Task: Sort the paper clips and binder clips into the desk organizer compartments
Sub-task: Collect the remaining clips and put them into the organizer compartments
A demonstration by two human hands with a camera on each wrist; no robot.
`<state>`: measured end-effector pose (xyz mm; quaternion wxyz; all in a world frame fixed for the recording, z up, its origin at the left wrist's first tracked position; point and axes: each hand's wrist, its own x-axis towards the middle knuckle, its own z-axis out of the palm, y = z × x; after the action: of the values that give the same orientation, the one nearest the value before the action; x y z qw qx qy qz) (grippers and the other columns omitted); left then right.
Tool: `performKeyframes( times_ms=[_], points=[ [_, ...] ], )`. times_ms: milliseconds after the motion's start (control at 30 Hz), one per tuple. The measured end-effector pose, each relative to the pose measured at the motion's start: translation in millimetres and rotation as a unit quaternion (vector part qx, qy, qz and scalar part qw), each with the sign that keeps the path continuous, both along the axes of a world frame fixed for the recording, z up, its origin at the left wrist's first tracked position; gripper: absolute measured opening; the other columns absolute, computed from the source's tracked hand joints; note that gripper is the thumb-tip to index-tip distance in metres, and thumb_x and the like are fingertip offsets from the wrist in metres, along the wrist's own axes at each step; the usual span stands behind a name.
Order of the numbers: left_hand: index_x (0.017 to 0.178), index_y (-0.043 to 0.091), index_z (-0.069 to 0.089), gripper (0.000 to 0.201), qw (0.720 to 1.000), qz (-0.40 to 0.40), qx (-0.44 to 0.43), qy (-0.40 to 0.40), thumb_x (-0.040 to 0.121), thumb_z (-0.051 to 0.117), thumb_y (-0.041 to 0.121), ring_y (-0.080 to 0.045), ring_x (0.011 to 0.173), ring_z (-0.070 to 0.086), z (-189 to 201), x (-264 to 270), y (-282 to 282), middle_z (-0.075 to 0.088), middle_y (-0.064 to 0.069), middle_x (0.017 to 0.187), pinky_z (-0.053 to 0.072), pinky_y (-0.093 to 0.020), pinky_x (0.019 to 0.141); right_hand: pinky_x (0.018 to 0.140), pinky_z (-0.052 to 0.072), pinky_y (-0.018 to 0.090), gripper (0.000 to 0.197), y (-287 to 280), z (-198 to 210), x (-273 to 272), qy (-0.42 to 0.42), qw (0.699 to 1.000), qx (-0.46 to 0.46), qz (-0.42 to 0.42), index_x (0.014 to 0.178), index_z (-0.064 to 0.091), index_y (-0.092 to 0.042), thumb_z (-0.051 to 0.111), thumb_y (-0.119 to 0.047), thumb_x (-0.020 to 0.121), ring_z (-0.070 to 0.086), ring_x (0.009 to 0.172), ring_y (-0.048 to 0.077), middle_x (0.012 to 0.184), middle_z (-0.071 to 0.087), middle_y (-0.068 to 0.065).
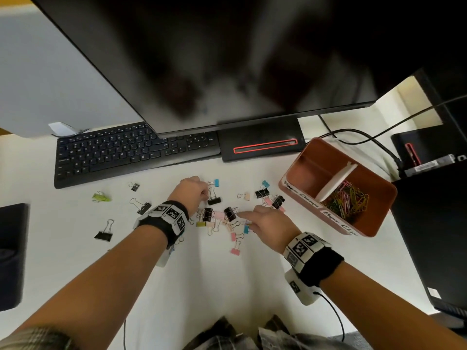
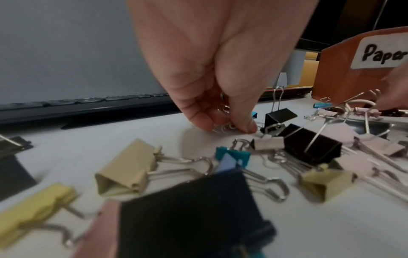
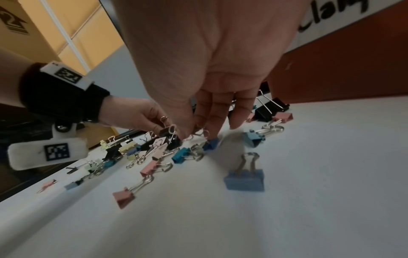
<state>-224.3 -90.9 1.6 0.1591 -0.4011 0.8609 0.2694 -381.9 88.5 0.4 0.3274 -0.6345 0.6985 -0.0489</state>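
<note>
**Desk lot: clips loose, organizer part filled**

1. Organizer (image 1: 379, 198): I log a terracotta box at the right of the white desk (image 1: 227, 286), its long axis running from near right to far left; a white divider (image 1: 336, 180) splits it in two; hand-lettered white labels on the near wall, one reading "Paper" in the left wrist view.
2. Paper clips (image 1: 347, 200): a tangled heap of pink, yellow and green wire in the nearer compartment; the farther compartment shows only its floor.
3. Binder clips (image 1: 225, 215): scattered on the desk between keyboard (image 1: 131, 152) and my wrists; black, pink, blue, beige, yellow and green bodies with silver wire handles; most lie on their sides, handles pointing every way; one blue clip (image 3: 245, 179) stands with handles up; four strays lie well to the left.
4. Left hand (image 1: 193, 193): fingers curled down, thumb and fingertips pinching small silver wire loops (image 2: 225, 128) at the desk surface; whether handle or paper clip I cannot tell.
5. Right hand (image 1: 265, 223): fingers extended downward over the middle of the pile, tips at a dark blue clip (image 3: 210, 144); I see no grip.
</note>
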Motion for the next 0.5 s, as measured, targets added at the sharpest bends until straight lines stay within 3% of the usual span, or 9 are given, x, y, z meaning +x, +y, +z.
performKeyframes(
  times_ms=[100,167,267,367,434,500],
  points=[
    [0.095,0.011,0.065,0.018,1.000,0.005,-0.005,-0.014,0.091,0.050,0.019,-0.024,0.101,0.052,2.5,0.5,0.2,0.058,-0.008,0.103,0.043,-0.032,0.087,0.081,0.050,0.036,0.043,4.1,0.2,0.9,0.050,0.998,0.004,0.032,0.135,0.043,-0.029,0.047,-0.017,0.093,0.061,0.095,0.027,0.109,0.061,0.006],
    [0.094,0.010,0.065,0.017,1.000,0.025,-0.007,-0.004,0.091,0.050,0.017,-0.024,0.097,0.054,8.0,2.7,0.9,0.057,-0.007,0.099,0.043,-0.030,0.084,0.086,0.048,0.035,0.040,7.0,2.7,-2.4,0.057,0.998,0.020,0.006,0.135,0.042,-0.028,0.045,-0.024,0.095,0.060,0.101,0.026,0.118,0.060,0.005],
    [0.089,0.010,0.065,0.012,0.991,0.094,-0.048,0.082,0.089,0.054,0.016,-0.018,0.083,0.052,25.6,6.5,5.1,0.057,-0.002,0.089,0.043,-0.027,0.078,0.095,0.048,0.037,0.035,13.8,24.1,-15.2,-0.022,0.996,-0.001,-0.083,0.129,0.050,-0.027,0.045,-0.021,0.095,0.056,0.113,0.024,0.128,0.056,0.004],
    [0.085,0.013,0.066,0.011,0.972,0.120,-0.080,0.184,0.087,0.059,0.022,-0.011,0.077,0.052,56.7,-5.6,18.2,0.062,0.001,0.087,0.037,-0.014,0.068,0.086,0.055,0.032,0.028,33.5,53.9,-36.1,-0.057,0.980,-0.114,-0.150,0.118,0.060,-0.027,0.054,-0.017,0.092,0.064,0.092,0.014,0.119,0.061,0.000],
    [0.084,0.016,0.066,0.010,0.963,0.106,-0.061,0.239,0.086,0.061,0.025,-0.004,0.073,0.050,77.1,-30.6,34.2,0.062,0.005,0.086,0.035,-0.006,0.062,0.077,0.054,0.027,0.026,51.5,70.7,-55.0,-0.039,0.965,-0.173,-0.192,0.114,0.062,-0.022,0.059,-0.015,0.089,0.059,0.076,0.007,0.103,0.061,-0.005],
    [0.082,0.019,0.066,0.007,0.953,0.081,-0.018,0.290,0.084,0.063,0.026,0.001,0.071,0.050,91.5,-66.3,56.1,0.062,0.007,0.083,0.037,-0.004,0.062,0.075,0.049,0.024,0.025,69.3,83.6,-75.4,-0.015,0.950,-0.193,-0.246,0.113,0.061,-0.017,0.060,-0.012,0.088,0.055,0.080,0.008,0.098,0.055,-0.007]
  ],
)
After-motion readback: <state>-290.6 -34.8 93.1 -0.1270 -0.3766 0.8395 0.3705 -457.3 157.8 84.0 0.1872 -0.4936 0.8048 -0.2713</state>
